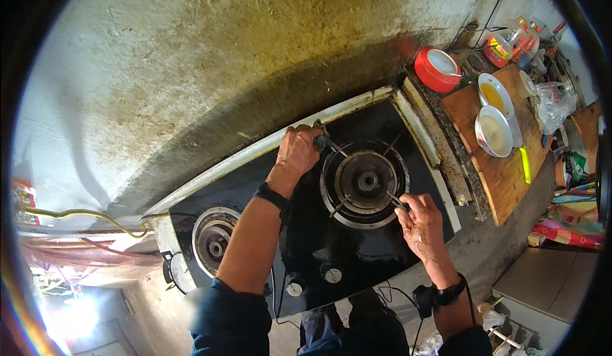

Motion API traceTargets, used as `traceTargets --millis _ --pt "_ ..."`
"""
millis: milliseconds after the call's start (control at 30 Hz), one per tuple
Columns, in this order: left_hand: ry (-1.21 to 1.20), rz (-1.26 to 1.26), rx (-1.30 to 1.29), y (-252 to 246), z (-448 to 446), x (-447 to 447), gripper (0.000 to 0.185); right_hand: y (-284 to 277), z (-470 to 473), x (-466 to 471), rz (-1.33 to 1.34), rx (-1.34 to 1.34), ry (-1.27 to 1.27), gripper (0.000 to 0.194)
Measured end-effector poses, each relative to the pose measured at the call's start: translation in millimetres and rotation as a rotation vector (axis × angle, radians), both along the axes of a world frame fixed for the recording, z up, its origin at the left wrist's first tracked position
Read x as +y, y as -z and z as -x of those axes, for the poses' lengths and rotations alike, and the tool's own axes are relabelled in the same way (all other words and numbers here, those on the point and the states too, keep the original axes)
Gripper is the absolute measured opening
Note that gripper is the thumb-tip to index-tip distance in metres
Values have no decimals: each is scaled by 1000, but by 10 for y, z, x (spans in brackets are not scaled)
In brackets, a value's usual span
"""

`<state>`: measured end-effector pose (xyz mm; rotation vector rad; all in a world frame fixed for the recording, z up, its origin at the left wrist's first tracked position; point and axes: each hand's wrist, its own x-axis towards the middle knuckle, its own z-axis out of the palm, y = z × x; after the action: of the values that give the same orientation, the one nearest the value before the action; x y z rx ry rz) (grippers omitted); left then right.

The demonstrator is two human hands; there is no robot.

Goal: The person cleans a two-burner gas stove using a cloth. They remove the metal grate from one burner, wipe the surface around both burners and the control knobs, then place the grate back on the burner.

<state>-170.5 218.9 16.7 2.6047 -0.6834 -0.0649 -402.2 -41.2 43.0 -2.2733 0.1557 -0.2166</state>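
A black-topped gas stove [306,246] with a pale metal rim lies before me. My left hand [299,150] is closed on a dark cloth [321,141], at the back edge of the stove beside the upper left pot-support prong of the right burner [368,180]. The fingers of my right hand [423,224] pinch the lower right prong [396,199] of that burner. A second burner [215,246] is partly hidden behind my left forearm. Two round knobs, one at the left [294,289] and one at the right [333,275], sit near the front edge.
Right of the stove, a wooden cutting board [497,184] holds two bowls, one with yellow liquid [495,95] and one with pale liquid [493,131], and a green-handled knife [525,165]. A red container [437,69] stands by the wall. A yellow hose [86,212] runs at the left.
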Motion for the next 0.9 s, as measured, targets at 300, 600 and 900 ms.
traceTargets --millis 300,600,900 --pt "-8 -25 12 -49 9 -8 44 -93 -136 23 233 -125 -53 10" --pt "65 -12 118 -244 994 550 44 -222 -46 -210 47 -167 134 14" --pt "158 -35 -84 -71 738 389 45 -284 729 -707 -606 -150 348 23"
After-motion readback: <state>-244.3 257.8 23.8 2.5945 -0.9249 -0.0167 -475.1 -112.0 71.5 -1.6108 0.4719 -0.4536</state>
